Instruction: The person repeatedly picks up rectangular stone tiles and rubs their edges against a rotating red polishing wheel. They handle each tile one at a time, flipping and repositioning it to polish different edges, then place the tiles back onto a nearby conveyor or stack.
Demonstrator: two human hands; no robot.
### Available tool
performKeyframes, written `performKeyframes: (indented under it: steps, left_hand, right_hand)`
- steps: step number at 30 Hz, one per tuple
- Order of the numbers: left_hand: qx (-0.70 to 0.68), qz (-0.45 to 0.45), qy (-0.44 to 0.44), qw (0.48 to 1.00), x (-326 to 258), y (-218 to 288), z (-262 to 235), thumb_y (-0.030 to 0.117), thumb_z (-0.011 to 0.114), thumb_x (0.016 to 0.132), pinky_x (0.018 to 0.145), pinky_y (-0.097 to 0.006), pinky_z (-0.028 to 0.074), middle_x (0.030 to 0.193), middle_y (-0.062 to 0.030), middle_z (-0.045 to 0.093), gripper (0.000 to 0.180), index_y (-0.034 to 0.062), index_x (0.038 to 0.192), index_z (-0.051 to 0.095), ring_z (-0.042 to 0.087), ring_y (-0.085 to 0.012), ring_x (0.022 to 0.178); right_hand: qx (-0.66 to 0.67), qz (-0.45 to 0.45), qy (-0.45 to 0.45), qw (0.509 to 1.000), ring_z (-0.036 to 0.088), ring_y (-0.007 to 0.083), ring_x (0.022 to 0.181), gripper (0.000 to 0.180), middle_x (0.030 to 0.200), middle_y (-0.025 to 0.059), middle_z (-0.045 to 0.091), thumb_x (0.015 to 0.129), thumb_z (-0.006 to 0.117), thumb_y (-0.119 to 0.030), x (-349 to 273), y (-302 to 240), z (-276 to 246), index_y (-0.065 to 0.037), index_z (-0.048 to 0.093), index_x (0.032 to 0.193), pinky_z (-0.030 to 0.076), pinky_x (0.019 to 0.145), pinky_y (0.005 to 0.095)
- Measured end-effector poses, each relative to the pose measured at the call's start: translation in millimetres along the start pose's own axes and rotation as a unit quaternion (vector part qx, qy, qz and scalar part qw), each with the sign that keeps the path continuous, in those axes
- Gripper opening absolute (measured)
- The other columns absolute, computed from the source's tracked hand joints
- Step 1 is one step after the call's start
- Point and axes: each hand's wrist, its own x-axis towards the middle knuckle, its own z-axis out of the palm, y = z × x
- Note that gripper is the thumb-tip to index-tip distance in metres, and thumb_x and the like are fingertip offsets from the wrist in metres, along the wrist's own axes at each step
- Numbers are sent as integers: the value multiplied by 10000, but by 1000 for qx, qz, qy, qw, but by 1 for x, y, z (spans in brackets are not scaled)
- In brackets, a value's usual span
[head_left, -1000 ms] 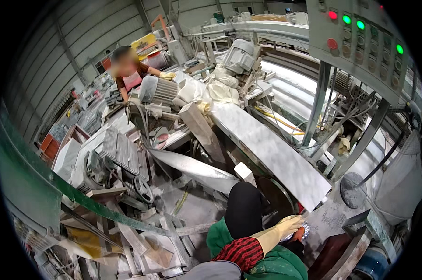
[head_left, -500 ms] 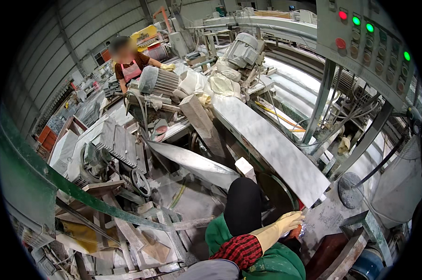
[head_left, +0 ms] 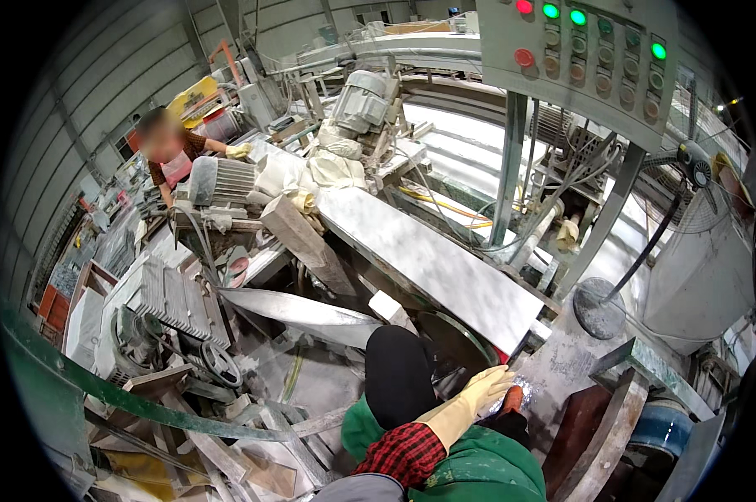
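- Stone-cutting machine w/ long grey-white marble slab (head_left: 432, 259) lying on its bed, running diagonally from upper centre to lower right. Near end of slab sits just above the right hand; a red bit shows at that corner. Slab lies flat, in one piece as far as visible.
- Control panel (head_left: 591, 58) upper right, on posts: red, green lamps lit, rows of buttons. No hand on it.
- White drum-shaped tank (head_left: 700, 268) far right, fan (head_left: 692, 167) on a stand beside it.
- Two electric motors: grey one (head_left: 361, 100) at top centre behind slab, ribbed one (head_left: 219, 180) at left, near a co-worker (head_left: 173, 155) in yellow gloves who stands well apart at far end of machine.
- Person's green jacket front, black sleeve cover (head_left: 399, 376), red plaid cuff at lower centre.
- Right hand (head_left: 487, 389) in pale yellow rubber glove, reaching fwd to wet grey worktop (head_left: 562, 368) just below slab's near end. Fingers roughly straight, loosely together, holding nothing that I can make out; fingertips at or near a small shiny wet patch. Contact w/ slab itself: cannot tell.
- Left hand: not in view.
- Progress, judged only: slab is in place on bed, hand is at its near end, no cut or finished edge discernible. Feeding or handling of slab looks mostly left to do.
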Motion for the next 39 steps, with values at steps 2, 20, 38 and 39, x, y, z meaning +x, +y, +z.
performKeyframes:
  steps: [2, 20, 38, 39]
  left_hand:
    - [-11, -9, 0, 1000, -5, 3, 2, 303, 578, 977, 1007, -364, 452, 1327, -36, 591, 403, 170, 1352, 517, 575, -191, 1188]
    - [1, -3, 2, 1000, -13, 8, 13, 326, 582, 973, 998, -342, 441, 1315, -44, 599, 394, 186, 1338, 533, 582, -183, 1155]
    - [-7, 7, -3, 1000, -12, 6, 8, 328, 617, 951, 999, -366, 453, 1322, -64, 587, 438, 139, 1333, 519, 582, -217, 1169]
    - [-6, 6, 0, 1000, -12, 6, 9, 326, 619, 951, 999, -368, 454, 1321, -67, 587, 438, 138, 1333, 518, 582, -219, 1172]
  right_hand:
    - [4, 0, -1, 1000, 665, 359, 957, 543, 1016, 220, 689, 777, 642, -469, -3, 5, 1, 13, 686, 1023, 514, 810, 429]
    - [12, 12, -4, 1000, 663, 357, 964, 544, 1026, 217, 688, 784, 637, -461, -23, 46, 6, 19, 679, 1036, 512, 819, 426]
    - [12, 29, -6, 999, 660, 356, 972, 546, 1036, 215, 687, 791, 632, -453, -38, 83, 13, 26, 672, 1049, 510, 828, 422]
    - [13, 28, -6, 999, 660, 356, 972, 546, 1036, 214, 687, 792, 632, -453, -39, 85, 13, 27, 672, 1050, 510, 829, 422]
